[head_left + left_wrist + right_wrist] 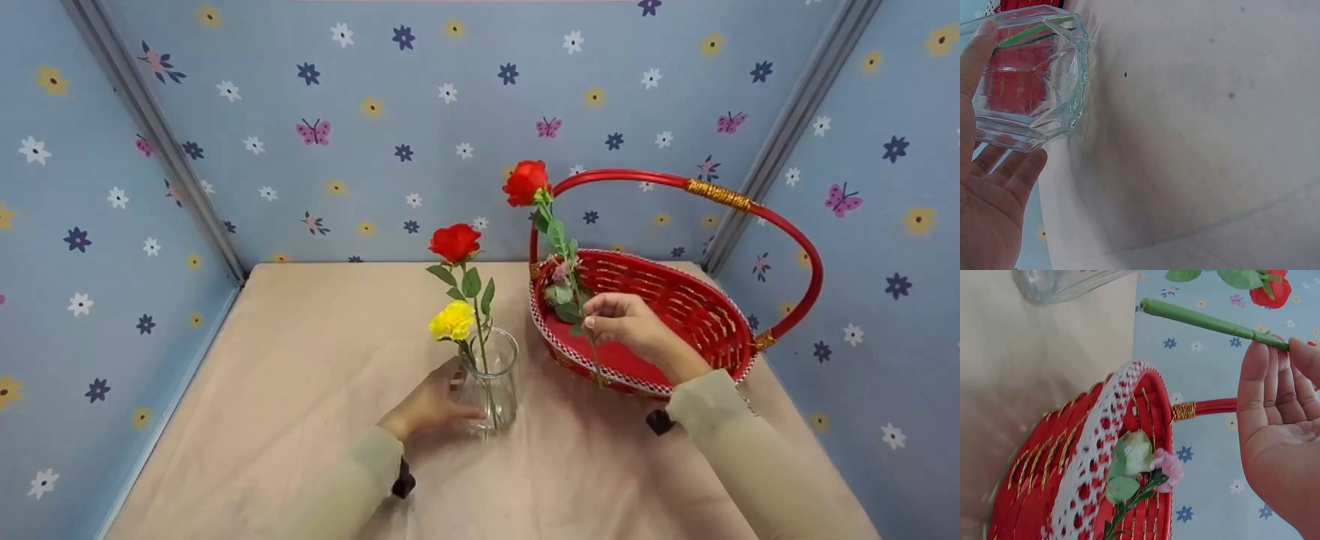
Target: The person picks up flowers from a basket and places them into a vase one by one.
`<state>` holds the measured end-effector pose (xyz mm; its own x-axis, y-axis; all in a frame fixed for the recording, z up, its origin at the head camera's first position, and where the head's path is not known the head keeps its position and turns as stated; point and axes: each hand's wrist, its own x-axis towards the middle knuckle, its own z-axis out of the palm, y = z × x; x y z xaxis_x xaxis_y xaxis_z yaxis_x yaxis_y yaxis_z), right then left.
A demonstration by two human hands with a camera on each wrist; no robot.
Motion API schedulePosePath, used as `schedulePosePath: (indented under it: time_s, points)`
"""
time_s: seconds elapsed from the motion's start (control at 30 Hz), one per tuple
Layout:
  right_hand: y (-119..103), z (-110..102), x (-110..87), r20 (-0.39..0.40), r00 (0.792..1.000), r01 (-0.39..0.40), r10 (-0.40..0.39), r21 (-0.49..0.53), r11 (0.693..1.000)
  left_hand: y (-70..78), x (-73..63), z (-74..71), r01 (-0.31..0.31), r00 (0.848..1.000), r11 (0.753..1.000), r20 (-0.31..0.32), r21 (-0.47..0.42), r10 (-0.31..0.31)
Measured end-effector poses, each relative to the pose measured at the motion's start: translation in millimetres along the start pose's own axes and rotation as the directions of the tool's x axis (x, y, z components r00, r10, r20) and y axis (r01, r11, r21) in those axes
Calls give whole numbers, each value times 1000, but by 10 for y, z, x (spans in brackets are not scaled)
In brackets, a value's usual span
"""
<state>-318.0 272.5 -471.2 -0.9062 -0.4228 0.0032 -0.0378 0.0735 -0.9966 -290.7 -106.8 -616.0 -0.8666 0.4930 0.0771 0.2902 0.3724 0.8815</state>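
My left hand [427, 405] holds a clear glass vase [504, 401] low on its side, thumb and fingers on opposite sides of the glass. In the vase stand a red rose [455, 243] and a shorter yellow carnation [451, 321], leaning left. Over the near left rim of a red woven basket [660, 281], my right hand [630, 330] pinches the green stem [1202, 322] of another red rose [527, 183] between thumb and fingertips. Its bloom points up and its cut end hangs free. A pale rose [1138, 453] and a pink flower [1168, 467] lie in the basket.
The basket's tall red handle [806, 247] arches over it, wrapped in gold. A pinkish cloth [315, 337] covers the table. Blue flower-patterned panels [420, 97] enclose the back and both sides.
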Motion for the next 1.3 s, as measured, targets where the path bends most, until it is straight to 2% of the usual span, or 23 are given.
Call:
schedulePosePath:
  time_s: [0.3, 0.63, 0.87, 1.3]
  points:
    - [-69, 147, 68, -57, 998, 17, -15, 37, 999, 12, -5, -3, 2, 1000, 1000, 6, 7, -2]
    - [-104, 288, 124, -71, 997, 20, -15, 65, 998, -21, 2, -13, -62, 998, 998, 10, -28, 62]
    - [-158, 347, 146, -80, 997, 31, -22, 114, 993, -8, -7, -11, -18, 1000, 1000, 15, -9, 18]
    - [-210, 459, 208, -88, 996, 12, 1, 147, 989, 8, -11, -5, -7, 1000, 1000, 5, -6, 7]
